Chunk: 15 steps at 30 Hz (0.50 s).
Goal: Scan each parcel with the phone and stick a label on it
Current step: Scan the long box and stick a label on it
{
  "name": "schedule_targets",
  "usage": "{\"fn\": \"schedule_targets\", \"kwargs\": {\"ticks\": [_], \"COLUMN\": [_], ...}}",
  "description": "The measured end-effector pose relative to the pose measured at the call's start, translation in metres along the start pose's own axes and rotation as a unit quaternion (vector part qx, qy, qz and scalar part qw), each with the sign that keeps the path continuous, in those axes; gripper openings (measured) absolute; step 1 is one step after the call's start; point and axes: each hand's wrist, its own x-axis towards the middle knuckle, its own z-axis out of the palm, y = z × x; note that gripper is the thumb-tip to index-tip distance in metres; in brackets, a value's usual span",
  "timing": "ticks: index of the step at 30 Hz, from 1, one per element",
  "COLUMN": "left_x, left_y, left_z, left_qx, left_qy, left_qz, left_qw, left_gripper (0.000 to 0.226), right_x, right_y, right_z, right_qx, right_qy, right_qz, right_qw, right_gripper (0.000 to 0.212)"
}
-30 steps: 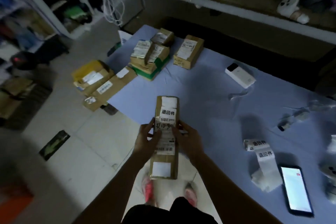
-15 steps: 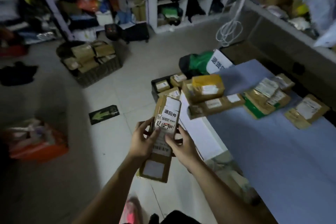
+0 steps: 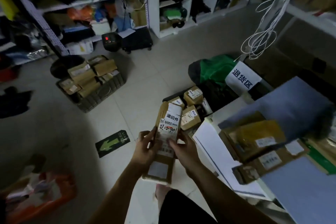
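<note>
Left hand (image 3: 145,148), right hand (image 3: 183,148) both gripping long brown cardboard parcel with white labels (image 3: 168,129), centre frame, over pale tiled floor (image 3: 141,78), thumbs pressing label. Risk: grip loosening, parcel dropping short of black crate of small boxes (image 3: 169,98) just above it

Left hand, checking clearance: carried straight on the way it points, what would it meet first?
The left hand grips the labelled parcel; beyond that, likely the small boxes ahead, though they seem to lie lower.
</note>
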Motion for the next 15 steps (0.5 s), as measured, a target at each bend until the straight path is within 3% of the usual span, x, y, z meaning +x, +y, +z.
{"fn": "schedule_targets", "kwargs": {"ticks": [3, 9, 15], "left_x": [0.076, 0.209, 0.333], "left_y": [0.007, 0.051, 0.083], "left_z": [-0.005, 0.015, 0.068], "left_qx": [0.057, 0.041, 0.015], "left_qy": [-0.039, -0.171, -0.297], "left_qz": [-0.026, -0.017, -0.067], "left_qw": [0.997, 0.984, 0.952], "left_gripper": [0.052, 0.059, 0.056], "right_x": [0.059, 0.157, 0.252], "right_y": [-0.02, -0.067, -0.082], "right_z": [0.005, -0.025, -0.071], "right_qx": [0.025, 0.06, 0.094], "right_qy": [0.016, 0.126, 0.221], "right_qz": [-0.002, 0.049, 0.093], "right_qw": [1.0, 0.989, 0.966], "right_gripper": [0.043, 0.029, 0.039]}}
